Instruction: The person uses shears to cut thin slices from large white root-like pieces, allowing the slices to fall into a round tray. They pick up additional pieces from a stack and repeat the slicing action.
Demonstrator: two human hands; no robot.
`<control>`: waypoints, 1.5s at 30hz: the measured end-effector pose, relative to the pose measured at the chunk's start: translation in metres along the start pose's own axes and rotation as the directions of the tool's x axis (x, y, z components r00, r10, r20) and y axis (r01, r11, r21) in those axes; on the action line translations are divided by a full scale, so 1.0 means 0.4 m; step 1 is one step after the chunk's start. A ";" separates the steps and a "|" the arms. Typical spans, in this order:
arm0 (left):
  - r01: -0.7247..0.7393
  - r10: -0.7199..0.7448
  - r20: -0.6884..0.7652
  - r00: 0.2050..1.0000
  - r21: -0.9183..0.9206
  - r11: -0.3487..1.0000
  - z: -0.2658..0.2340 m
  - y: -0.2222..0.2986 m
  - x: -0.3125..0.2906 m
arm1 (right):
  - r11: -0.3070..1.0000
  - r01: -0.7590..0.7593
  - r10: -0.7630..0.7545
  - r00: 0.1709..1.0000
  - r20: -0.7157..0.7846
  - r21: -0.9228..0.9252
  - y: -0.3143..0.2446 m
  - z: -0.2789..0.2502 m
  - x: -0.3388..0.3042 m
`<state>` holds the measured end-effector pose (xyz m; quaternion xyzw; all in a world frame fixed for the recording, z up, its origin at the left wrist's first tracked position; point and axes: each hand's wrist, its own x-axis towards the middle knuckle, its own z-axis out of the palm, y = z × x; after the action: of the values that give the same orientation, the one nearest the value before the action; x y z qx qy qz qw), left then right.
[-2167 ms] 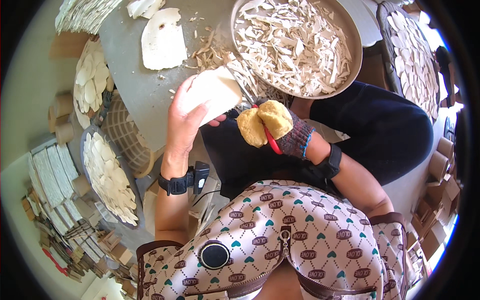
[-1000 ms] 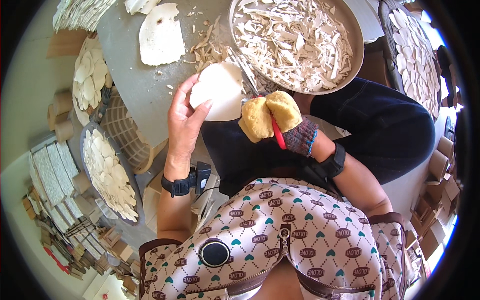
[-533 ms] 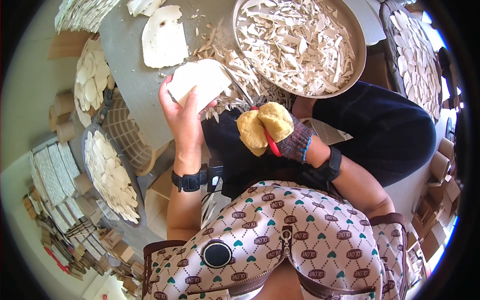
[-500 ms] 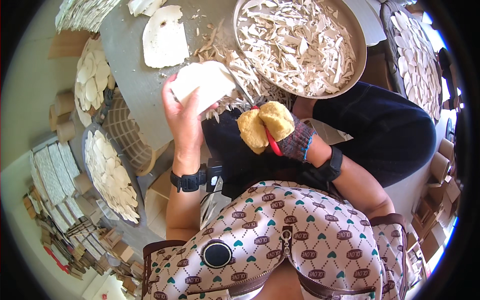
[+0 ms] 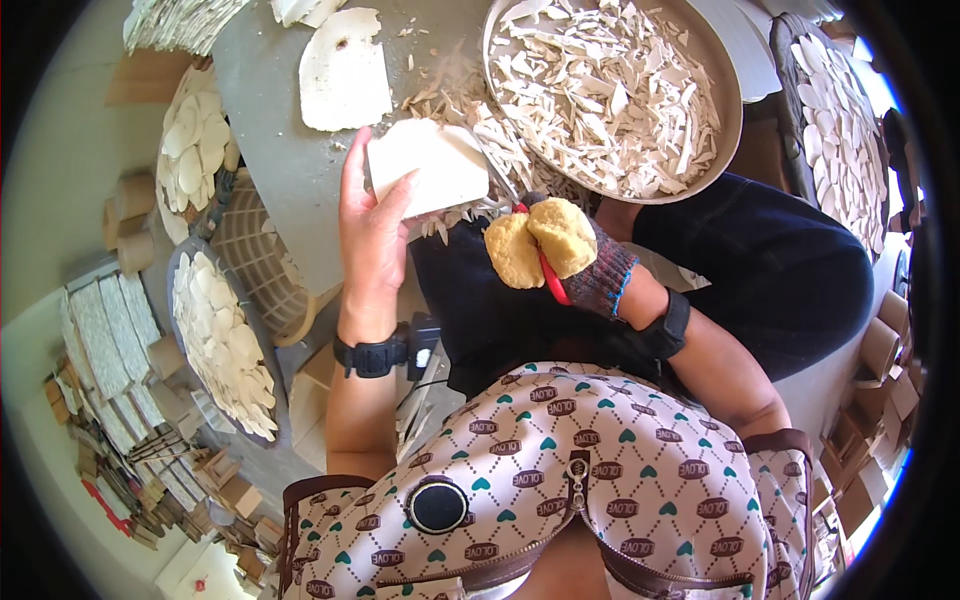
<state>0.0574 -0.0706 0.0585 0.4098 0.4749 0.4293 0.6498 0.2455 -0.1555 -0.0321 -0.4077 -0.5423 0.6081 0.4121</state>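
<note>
My bare left hand [image 5: 372, 245] pinches a flat white slab [image 5: 430, 168] by its left side, thumb on top and fingers behind. What the slab is made of I cannot tell. My right hand [image 5: 608, 275], in a dark knitted glove, grips red-handled shears [image 5: 556, 284]. Yellow sponge-like padding [image 5: 562, 236] wraps the handles and hides most of the fingers. The metal blades [image 5: 497, 168] lie along the slab's right edge. Beyond my left hand, a larger rough-edged white slab [image 5: 345, 85] lies on the grey table [image 5: 265, 130]. Thin white offcuts [image 5: 450, 98] are heaped behind the held slab.
A round tray [image 5: 736, 120] full of white offcuts stands at the far right, overhanging my lap. To the left are a lattice basket [image 5: 262, 265] and round trays of flat white pieces [image 5: 215, 335]. Another such tray [image 5: 835, 130] stands far right. Cardboard pieces [image 5: 240, 495] lie lower left.
The held slab has tilted, its top edge now more level, and shifted slightly right with both hands. The shears stay at its right edge. The whole view has shifted a little.
</note>
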 end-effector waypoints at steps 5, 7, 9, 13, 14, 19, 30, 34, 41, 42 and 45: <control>-0.095 0.083 -0.260 0.962 -0.031 0.995 0.025 -0.047 0.003 | 0.996 0.070 -0.068 0.997 0.034 -0.063 -0.062 0.000 0.008; -0.074 0.068 -0.245 0.967 -0.018 0.997 0.035 -0.044 0.001 | 0.993 0.081 -0.079 0.997 0.028 -0.086 -0.068 -0.004 0.000; -0.088 0.084 -0.236 0.968 -0.008 0.996 0.023 -0.050 0.010 | 0.992 0.066 -0.061 0.997 0.052 -0.110 -0.065 -0.003 0.001; -0.101 0.109 -0.177 0.978 0.052 0.993 -0.004 -0.057 0.016 | 0.960 0.207 -0.194 0.977 0.082 -0.190 -0.078 -0.008 0.004; -0.099 0.107 -0.178 0.978 0.052 0.994 -0.005 -0.055 0.013 | 0.994 0.104 -0.099 0.989 0.110 -0.045 -0.082 -0.012 0.003; -0.002 0.005 -0.151 0.989 0.018 1.000 0.002 -0.043 0.011 | 0.985 -0.112 0.098 0.989 0.110 0.131 -0.052 -0.007 -0.016; 0.061 -0.057 -0.037 0.998 0.119 0.991 0.005 -0.032 0.006 | 0.999 0.020 -0.023 0.996 0.086 0.033 -0.026 -0.008 -0.014; 0.056 -0.055 -0.017 0.998 0.051 0.997 -0.008 -0.044 0.002 | 0.998 -0.054 0.051 0.993 0.103 0.025 -0.033 -0.002 -0.016; 0.108 -0.108 0.001 0.994 0.010 0.994 0.008 0.002 -0.005 | 0.948 -0.204 0.192 0.979 0.072 0.244 -0.027 -0.005 -0.020; 0.126 -0.128 0.057 0.990 0.042 0.991 0.007 0.004 -0.004 | 0.914 -0.243 0.229 0.970 0.081 0.326 -0.029 -0.007 -0.015; 0.168 -0.166 0.118 0.979 -0.005 0.986 0.002 -0.001 -0.001 | 0.999 -0.045 0.046 0.995 0.093 -0.005 -0.036 -0.022 -0.009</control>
<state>0.0582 -0.0711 0.0585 0.3881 0.4656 0.3520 0.7132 0.2557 -0.1550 -0.0185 -0.3919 -0.5523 0.6348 0.3719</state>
